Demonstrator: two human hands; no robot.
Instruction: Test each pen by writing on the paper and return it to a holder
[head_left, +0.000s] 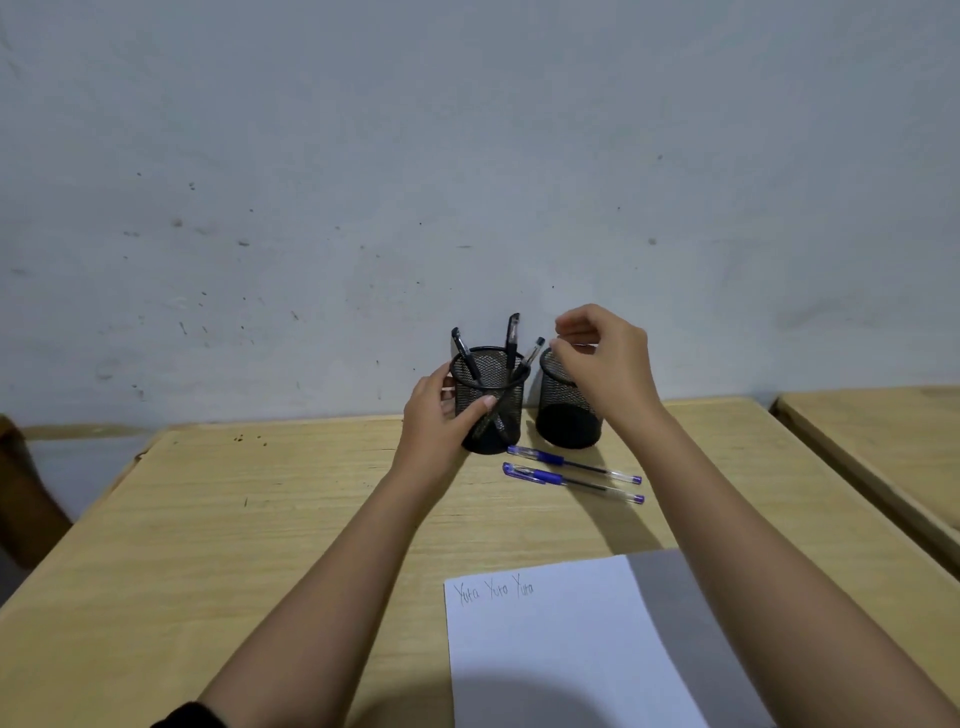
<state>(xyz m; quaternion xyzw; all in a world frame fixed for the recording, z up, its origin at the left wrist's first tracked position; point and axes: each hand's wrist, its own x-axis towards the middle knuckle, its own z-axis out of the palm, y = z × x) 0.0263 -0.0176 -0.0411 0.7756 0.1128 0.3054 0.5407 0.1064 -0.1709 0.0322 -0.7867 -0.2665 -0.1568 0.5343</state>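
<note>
Two black mesh pen holders stand at the back of the wooden desk by the wall. My left hand (441, 410) grips the left holder (491, 410), which has three black pens (511, 345) standing in it. My right hand (605, 358) hovers over the right holder (563, 415) with its fingers loosely curled and nothing in them. Two blue capped pens (571, 470) lie side by side on the desk just in front of the holders. A white sheet of paper (561, 649) lies near me, with three handwritten words across its top.
The desk (260, 519) runs up to a scuffed grey wall (363, 208). A second wooden desk (893, 441) stands to the right across a narrow gap. My head's shadow falls on the lower part of the paper.
</note>
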